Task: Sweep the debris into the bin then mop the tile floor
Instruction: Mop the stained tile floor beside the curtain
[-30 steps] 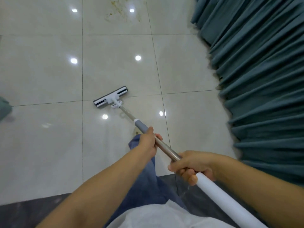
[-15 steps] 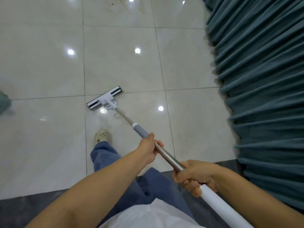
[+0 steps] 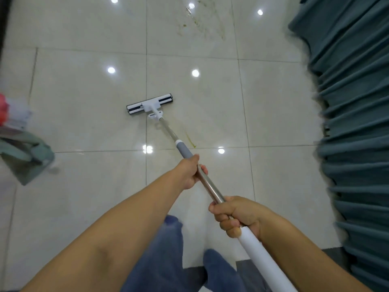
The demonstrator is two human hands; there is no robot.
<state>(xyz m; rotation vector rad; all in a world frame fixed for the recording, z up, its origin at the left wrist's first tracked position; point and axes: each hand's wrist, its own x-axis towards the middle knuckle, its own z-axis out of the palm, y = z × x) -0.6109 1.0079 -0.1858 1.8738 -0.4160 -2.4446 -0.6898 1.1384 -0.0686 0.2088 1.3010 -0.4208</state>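
Two hands, one mop: both clamped on the pole, head flat on the tiles.

Item 1, mop head [image 3: 149, 104]: lies flat on the tile floor [image 3: 84, 123] across a grout line; I take it as my landmark. Item 2, pole [image 3: 208, 184]: slants back from the mop head toward me. Item 3, left hand [image 3: 190, 172]: the nearer to the mop head, fingers wrapped round the steel just behind the grey collar; I judge it steers and presses. Item 4, right hand [image 3: 235, 216]: further back from the mop head, fist closed where steel meets white grip, probably supplying the push. Item 5, yellow-green streak [image 3: 190, 142]: just behind the mop head, right of the pole. Item 6, speckled stain [image 3: 200, 20]: well beyond the mop head, unreached; I judge mopping is under way. Item 7, curtain [image 3: 353, 123]: well right of the mop head. Item 8, grey-green object [image 3: 25, 152]: well left of the mop head, blurred; I cannot tell whether it is the bin.
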